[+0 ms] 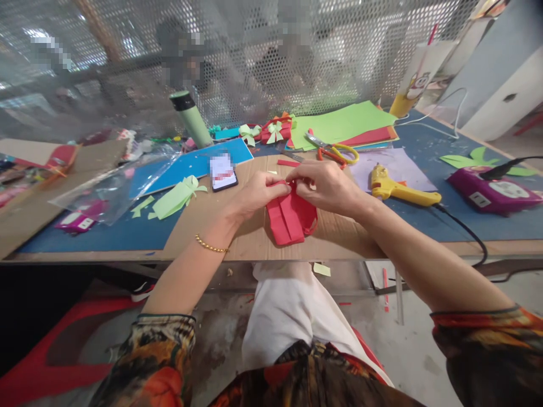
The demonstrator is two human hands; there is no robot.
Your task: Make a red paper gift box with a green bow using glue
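A folded red paper piece (285, 221), shaped like a small bag, is held just above the wooden board (343, 234) at the table's front. My left hand (258, 195) pinches its upper left edge. Close beside it, my right hand (324, 183) has its fingertips closed on the top of the same paper. A loop of red paper shows at the lower right of the piece. The exact fold between the fingertips is hidden. Behind my right hand lie scissors with orange and yellow handles (345, 154).
A yellow glue gun (401, 192) with a black cord rests on the right, near a purple power socket (494, 189). A phone (223, 171), green paper bow pieces (176, 198) and a green bottle (190, 118) stand or lie left. Green sheets (343, 121) and a drink cup (418, 79) are behind.
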